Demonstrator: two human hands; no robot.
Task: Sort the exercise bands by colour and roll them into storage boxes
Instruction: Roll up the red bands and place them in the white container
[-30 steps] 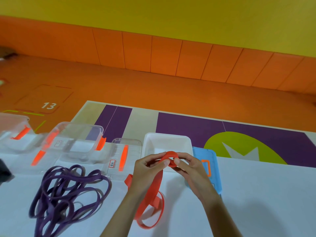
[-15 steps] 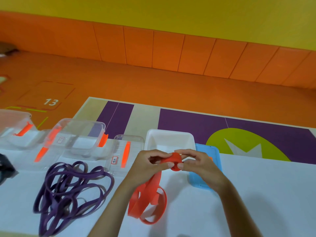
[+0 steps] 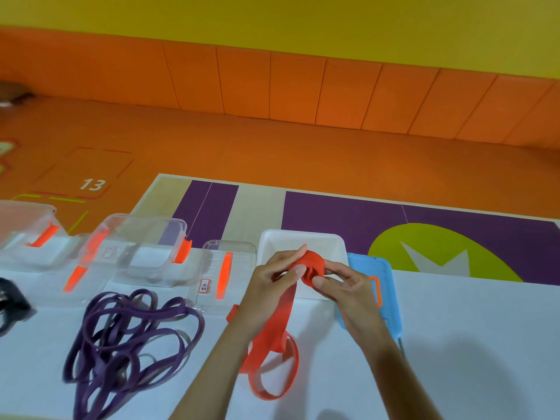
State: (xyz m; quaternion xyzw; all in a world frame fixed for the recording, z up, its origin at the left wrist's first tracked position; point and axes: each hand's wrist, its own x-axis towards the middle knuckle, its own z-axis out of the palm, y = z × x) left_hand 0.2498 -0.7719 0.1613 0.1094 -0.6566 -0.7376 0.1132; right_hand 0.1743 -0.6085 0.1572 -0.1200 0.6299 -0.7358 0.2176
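**Left hand**: the grip pinches the rolled end of the red band from the 9 o'clock side, with the thumb on the near face of the roll.

**Right hand**: the grip pinches the same roll from the 3 o'clock side, with the thumb also on the near face.

**Red band:** the roll is held over the near rim of the white box. The unrolled length hangs toward 6 o'clock. It ends in loose loops lying on the table between the forearms.

**Blue lid**: flat on the table, just beside the white box at its 3 o'clock side, partly hidden by the right hand.

**Purple bands**: one tangled heap on the table at 8 o'clock from the roll, apart from the red band.

**Clear box**: open, at 9 o'clock from the white box, with orange latches. A clear lid lies between the two boxes.
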